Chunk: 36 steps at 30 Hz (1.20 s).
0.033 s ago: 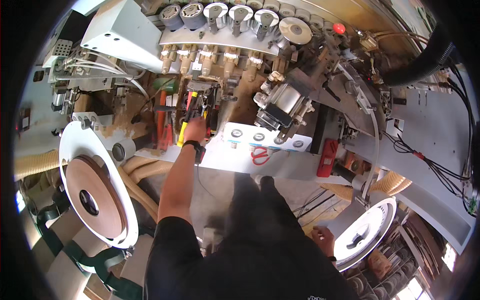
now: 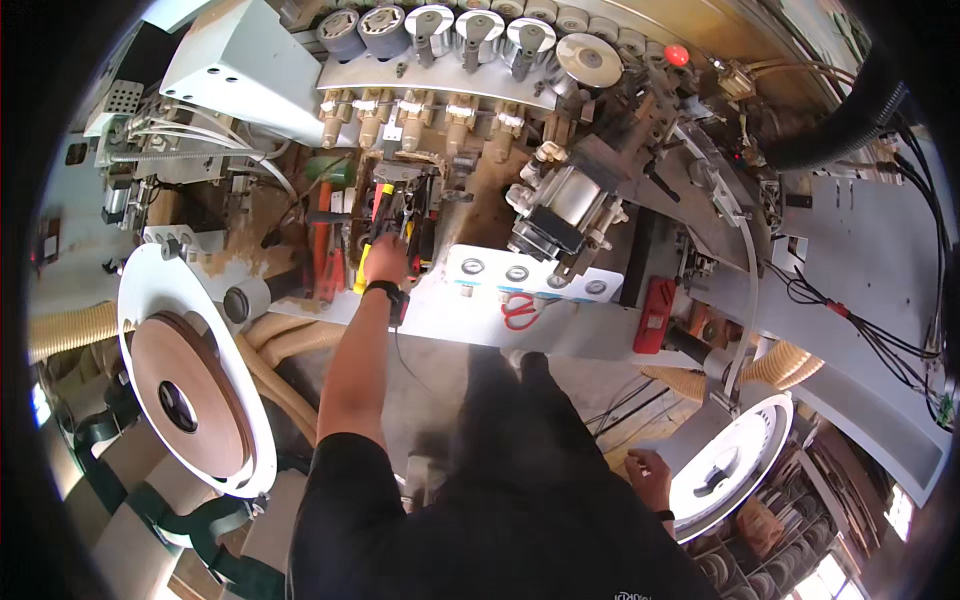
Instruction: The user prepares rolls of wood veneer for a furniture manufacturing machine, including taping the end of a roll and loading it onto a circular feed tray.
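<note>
My left hand (image 2: 386, 262) reaches down among hand tools lying in a recess of the machine. Its fingers point away from me and are hidden and slightly blurred, so any grip cannot be made out. Next to it lie a tool with a red and yellow handle (image 2: 380, 203), a yellow handle (image 2: 362, 270) and several dark-handled tools. Red-orange handles (image 2: 322, 255) stand to the left. My right hand (image 2: 650, 478) hangs low at my right side beside a white reel disc (image 2: 735, 465), its fingers loosely curled with nothing visible in them.
Red-handled scissors (image 2: 519, 312) hang below a white gauge panel (image 2: 484, 285). A metal motor unit (image 2: 570, 215) sits behind it. On the left stands a reel of brown edging strip (image 2: 190, 395). A red box (image 2: 655, 316) is mounted at the front edge, right.
My left hand has shifted slightly to the left among the tools. My right hand has hardly moved.
</note>
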Available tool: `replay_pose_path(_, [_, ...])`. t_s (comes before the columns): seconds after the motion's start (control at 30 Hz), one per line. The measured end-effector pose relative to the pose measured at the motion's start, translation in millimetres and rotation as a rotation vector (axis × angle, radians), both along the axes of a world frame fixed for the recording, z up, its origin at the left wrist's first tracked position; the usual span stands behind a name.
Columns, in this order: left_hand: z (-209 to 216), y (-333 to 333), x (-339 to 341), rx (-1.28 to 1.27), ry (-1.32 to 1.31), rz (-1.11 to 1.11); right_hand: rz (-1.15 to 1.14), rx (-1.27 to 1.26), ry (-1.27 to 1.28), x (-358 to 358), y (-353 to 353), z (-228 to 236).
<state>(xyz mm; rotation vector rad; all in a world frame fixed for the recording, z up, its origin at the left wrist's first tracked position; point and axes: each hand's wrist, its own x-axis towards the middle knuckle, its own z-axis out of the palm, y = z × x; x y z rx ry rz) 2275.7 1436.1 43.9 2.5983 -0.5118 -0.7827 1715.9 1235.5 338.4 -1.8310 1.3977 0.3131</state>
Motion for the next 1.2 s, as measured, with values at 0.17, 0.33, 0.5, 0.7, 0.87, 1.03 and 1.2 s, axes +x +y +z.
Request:
replay_pose_path(0.17, [-27, -1, 10, 0.283, -0.084, -0.066, -0.007, 0.012, -0.002, 10, -5, -4])
replay_pose_path(0.33, [-19, -30, 14, 0.490, 0.009, -0.082, -0.006, 0.023, -0.019, -8, 5, -12])
replay_pose_path(0.5, [-46, -48, 3, 0.383, 0.090, 0.016, -0.015, 0.024, 0.029, -17, 12, -15])
replay_pose_path(0.7, [-121, 58, 61, 0.076, 0.002, -0.458, 0.036, 0.098, 0.004, -7, 21, -22])
replay_pose_path(0.87, [-71, -13, 21, 0.220, 0.072, -0.227, 0.025, 0.050, 0.076, -16, 14, -18])
replay_pose_path(1.03, [-65, 16, 46, 0.243, 0.080, -0.330, 0.034, 0.060, 0.063, -5, 9, -23])
replay_pose_path(1.2, [13, 22, 29, -0.148, 0.059, -0.017, 0.083, 0.006, -0.031, 19, -6, -16])
